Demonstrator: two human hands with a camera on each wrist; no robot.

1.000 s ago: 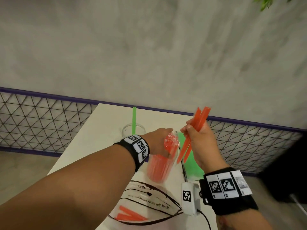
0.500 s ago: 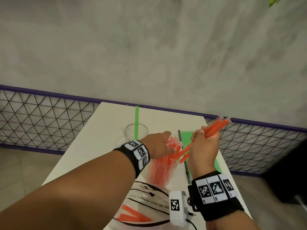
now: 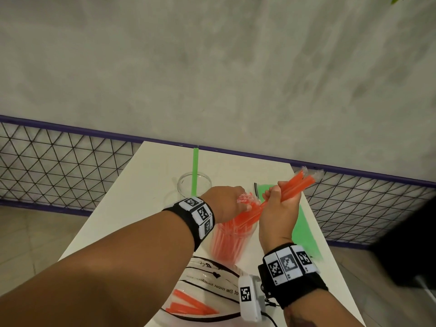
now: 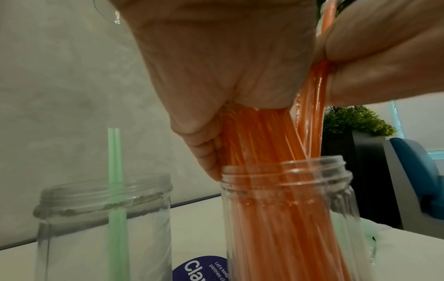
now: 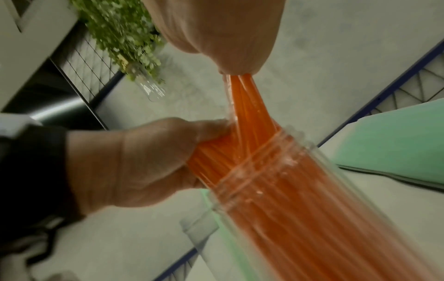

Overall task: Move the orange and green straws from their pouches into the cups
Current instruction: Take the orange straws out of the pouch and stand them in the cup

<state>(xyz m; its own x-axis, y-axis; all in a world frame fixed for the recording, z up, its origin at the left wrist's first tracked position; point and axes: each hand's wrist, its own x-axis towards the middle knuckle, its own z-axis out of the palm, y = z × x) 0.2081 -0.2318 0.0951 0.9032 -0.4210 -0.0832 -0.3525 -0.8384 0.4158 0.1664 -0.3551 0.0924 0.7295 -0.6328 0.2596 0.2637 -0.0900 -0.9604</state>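
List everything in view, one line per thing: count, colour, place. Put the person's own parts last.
table: one, white, beside the mesh fence.
near cup: one, clear, mid-table, packed with orange straws.
orange straws: many, most standing in the near cup; a few in the right fist; a few in the near pouch.
far cup: one, clear, behind the left hand.
green straw: appears to be one, standing in the far cup.
near pouch: one, clear with black print, near table edge.
green pouch: one, flat, right side of the table.
left hand: grips the straw tops over the near cup.
right hand: feeds its straws in.
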